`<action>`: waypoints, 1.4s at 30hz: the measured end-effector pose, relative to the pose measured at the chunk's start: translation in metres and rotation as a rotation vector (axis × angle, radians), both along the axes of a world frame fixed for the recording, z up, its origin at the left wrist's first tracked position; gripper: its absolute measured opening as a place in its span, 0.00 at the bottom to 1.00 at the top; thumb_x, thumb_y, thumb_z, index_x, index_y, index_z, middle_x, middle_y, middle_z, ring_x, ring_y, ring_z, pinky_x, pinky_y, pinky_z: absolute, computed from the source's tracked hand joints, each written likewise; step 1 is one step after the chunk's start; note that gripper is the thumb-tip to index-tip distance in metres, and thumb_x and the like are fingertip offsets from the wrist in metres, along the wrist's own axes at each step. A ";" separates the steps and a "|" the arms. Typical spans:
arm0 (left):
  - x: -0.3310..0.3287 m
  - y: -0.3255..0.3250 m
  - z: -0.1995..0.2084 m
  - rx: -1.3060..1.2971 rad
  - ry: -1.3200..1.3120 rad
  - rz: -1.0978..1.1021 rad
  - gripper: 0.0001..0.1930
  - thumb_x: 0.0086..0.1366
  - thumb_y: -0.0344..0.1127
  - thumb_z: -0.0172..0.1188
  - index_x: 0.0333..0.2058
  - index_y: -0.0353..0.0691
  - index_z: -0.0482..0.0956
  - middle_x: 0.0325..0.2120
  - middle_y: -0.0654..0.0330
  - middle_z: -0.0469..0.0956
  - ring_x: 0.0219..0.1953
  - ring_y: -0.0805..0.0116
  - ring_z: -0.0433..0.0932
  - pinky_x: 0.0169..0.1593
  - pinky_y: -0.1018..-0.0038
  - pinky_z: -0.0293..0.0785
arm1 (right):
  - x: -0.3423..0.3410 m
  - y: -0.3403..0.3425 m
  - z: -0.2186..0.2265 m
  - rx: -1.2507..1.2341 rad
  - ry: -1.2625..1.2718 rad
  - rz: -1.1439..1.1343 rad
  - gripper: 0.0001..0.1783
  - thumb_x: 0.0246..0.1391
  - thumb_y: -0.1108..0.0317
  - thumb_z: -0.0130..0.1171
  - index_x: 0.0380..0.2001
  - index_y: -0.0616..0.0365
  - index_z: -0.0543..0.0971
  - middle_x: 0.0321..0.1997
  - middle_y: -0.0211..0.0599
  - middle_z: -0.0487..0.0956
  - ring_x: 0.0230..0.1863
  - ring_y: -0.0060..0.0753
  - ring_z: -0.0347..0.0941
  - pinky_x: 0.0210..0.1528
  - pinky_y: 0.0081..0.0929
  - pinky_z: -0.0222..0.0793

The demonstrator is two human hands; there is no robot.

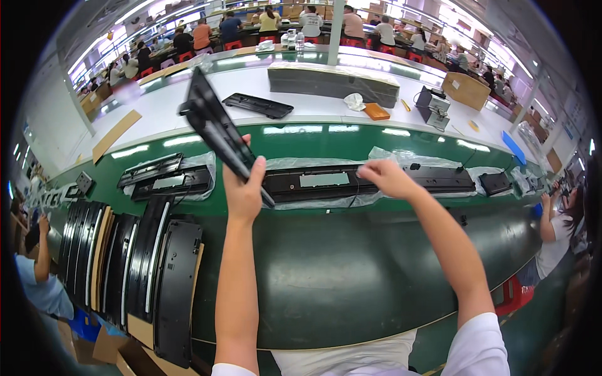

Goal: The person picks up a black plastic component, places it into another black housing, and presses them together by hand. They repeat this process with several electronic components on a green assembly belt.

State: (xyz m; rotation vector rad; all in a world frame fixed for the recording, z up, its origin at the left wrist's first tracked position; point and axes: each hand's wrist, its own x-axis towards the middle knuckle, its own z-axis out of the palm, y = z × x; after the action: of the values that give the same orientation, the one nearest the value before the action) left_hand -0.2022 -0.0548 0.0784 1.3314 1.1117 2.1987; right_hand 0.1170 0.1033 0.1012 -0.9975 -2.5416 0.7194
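My left hand [243, 191] is closed round a long black plastic panel [213, 122], raised and tilted over the green surface, its upper end leaning left. My right hand [389, 178] has its fingers pressed together above a long black housing [382, 174]. A thin black cable [358, 185] hangs by the fingertips; whether they grip it I cannot make out. The housing lies on clear plastic wrap, with a pale rectangular plate [323, 180] in its middle. The lower end of the raised panel hides part of the housing's left end.
Several black panels and cardboard sheets stand in a row [128, 257] at the left. Wrapped black parts [172, 178] lie left of my left hand. Another panel [258, 105], an orange tray [377, 111] and a long foam-wrapped box [332, 81] rest on the white shelf. Co-workers sit at both sides.
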 end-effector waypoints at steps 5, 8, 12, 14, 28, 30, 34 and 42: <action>-0.016 0.005 -0.010 -0.036 -0.066 0.073 0.25 0.72 0.26 0.61 0.65 0.34 0.69 0.64 0.55 0.72 0.66 0.66 0.69 0.68 0.70 0.64 | 0.062 0.043 -0.090 0.076 -0.103 -0.595 0.25 0.61 0.53 0.66 0.39 0.71 0.83 0.38 0.61 0.85 0.48 0.59 0.83 0.53 0.47 0.76; -0.026 0.003 -0.013 -0.086 -0.022 0.102 0.25 0.71 0.27 0.62 0.65 0.35 0.69 0.63 0.56 0.71 0.66 0.65 0.69 0.69 0.69 0.63 | 0.061 0.049 -0.103 0.033 -0.185 -0.634 0.24 0.61 0.55 0.69 0.42 0.72 0.83 0.36 0.49 0.85 0.36 0.40 0.85 0.41 0.37 0.82; -0.033 0.003 -0.020 -0.096 -0.008 0.121 0.25 0.71 0.27 0.62 0.64 0.35 0.69 0.63 0.57 0.71 0.66 0.65 0.68 0.69 0.68 0.63 | 0.040 0.047 -0.085 -0.348 -0.059 -0.674 0.21 0.60 0.61 0.68 0.43 0.73 0.81 0.38 0.53 0.86 0.49 0.40 0.85 0.49 0.36 0.84; -0.028 0.008 -0.023 -0.098 -0.027 0.106 0.25 0.71 0.28 0.63 0.64 0.35 0.69 0.62 0.57 0.70 0.66 0.65 0.67 0.69 0.68 0.63 | 0.054 0.063 -0.099 -0.484 0.141 -0.617 0.19 0.63 0.68 0.65 0.49 0.74 0.79 0.42 0.47 0.84 0.47 0.32 0.84 0.46 0.33 0.86; -0.058 0.001 -0.027 -0.089 -0.157 0.150 0.25 0.69 0.25 0.64 0.63 0.33 0.71 0.60 0.58 0.71 0.63 0.69 0.69 0.67 0.72 0.63 | 0.029 0.034 -0.098 -1.145 0.760 -0.312 0.14 0.68 0.74 0.54 0.53 0.70 0.73 0.53 0.53 0.81 0.52 0.45 0.83 0.57 0.44 0.83; -0.062 -0.001 -0.026 -0.075 -0.097 0.178 0.25 0.69 0.24 0.64 0.63 0.33 0.71 0.60 0.59 0.71 0.61 0.69 0.69 0.66 0.72 0.64 | 0.025 0.033 -0.092 -1.202 0.746 -0.263 0.14 0.68 0.74 0.55 0.53 0.70 0.73 0.54 0.53 0.81 0.53 0.46 0.83 0.58 0.45 0.83; -0.048 -0.012 0.002 0.022 0.019 0.236 0.25 0.68 0.24 0.63 0.63 0.33 0.71 0.59 0.59 0.72 0.59 0.70 0.70 0.63 0.73 0.66 | 0.000 0.004 -0.048 -0.338 -0.139 -0.473 0.15 0.64 0.72 0.59 0.52 0.63 0.76 0.52 0.52 0.82 0.52 0.51 0.83 0.55 0.46 0.81; -0.035 -0.009 0.007 0.025 0.072 0.202 0.26 0.68 0.24 0.63 0.64 0.33 0.71 0.60 0.59 0.72 0.62 0.68 0.69 0.66 0.71 0.64 | -0.049 0.023 -0.045 0.376 -0.485 0.151 0.14 0.57 0.69 0.65 0.47 0.46 0.83 0.49 0.38 0.82 0.53 0.48 0.80 0.52 0.46 0.78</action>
State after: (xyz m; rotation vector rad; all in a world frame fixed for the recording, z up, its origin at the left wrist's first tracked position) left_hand -0.2370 -0.0641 0.0856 1.3726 1.3012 2.3291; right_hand 0.0683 0.1266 0.0557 -0.9395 -3.0305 0.0113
